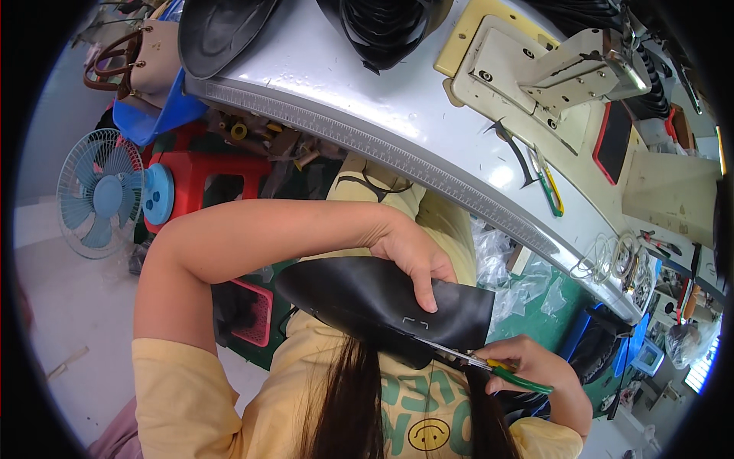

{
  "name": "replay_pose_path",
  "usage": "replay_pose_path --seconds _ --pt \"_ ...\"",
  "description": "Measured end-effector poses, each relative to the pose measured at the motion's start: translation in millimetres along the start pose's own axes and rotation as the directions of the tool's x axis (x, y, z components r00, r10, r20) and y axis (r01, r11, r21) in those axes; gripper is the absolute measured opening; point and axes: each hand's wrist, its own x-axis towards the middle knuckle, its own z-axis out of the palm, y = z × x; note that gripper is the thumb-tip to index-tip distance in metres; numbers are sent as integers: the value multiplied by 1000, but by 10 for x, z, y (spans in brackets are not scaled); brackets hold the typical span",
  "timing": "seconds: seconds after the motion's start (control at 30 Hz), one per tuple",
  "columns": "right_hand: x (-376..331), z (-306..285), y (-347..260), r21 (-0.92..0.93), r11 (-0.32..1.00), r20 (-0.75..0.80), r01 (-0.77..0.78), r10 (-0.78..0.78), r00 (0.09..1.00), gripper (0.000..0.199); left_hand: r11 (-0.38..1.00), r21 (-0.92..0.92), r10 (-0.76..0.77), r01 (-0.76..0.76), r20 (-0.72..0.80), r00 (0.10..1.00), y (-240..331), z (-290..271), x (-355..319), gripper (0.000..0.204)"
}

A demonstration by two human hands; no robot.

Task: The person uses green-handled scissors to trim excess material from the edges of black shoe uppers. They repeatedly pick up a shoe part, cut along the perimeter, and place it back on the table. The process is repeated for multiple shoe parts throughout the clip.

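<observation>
A curved piece of black leather-like material point(359, 294) lies across my front, above my lap. My left hand point(417, 260) grips its upper edge, thumb pressed on the face and the other fingers hidden behind. Two small pale corner marks show on that face. In my right hand point(531, 367) is a pair of scissors point(466, 357) with green and yellow handles. Their silver blades point left and reach the lower edge of the black piece. Whether the tips are cutting into it cannot be made out.
Beyond my lap runs a white table with a ruler strip point(367, 141) along its edge. On it are stacked black pieces point(382, 30), a sewing machine point(550, 76), green-and-yellow-handled pliers point(550, 187) and a phone point(613, 141). A fan point(107, 195) and red stool point(202, 180) stand left.
</observation>
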Motion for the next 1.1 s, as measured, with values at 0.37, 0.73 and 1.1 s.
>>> replay_pose_path --seconds 0.37,0.73,1.1 --pt "-6 17 -72 -217 974 -95 66 -89 991 43 980 167 -72 106 -201 977 287 183 -104 31" --pt "-401 -182 -211 -435 887 -587 159 -412 697 56 702 514 704 -494 -606 370 742 1049 -1095 43" --pt "507 -171 -589 -574 733 -587 365 -679 440 62 184 506 870 -843 -483 -100 283 950 -576 29"
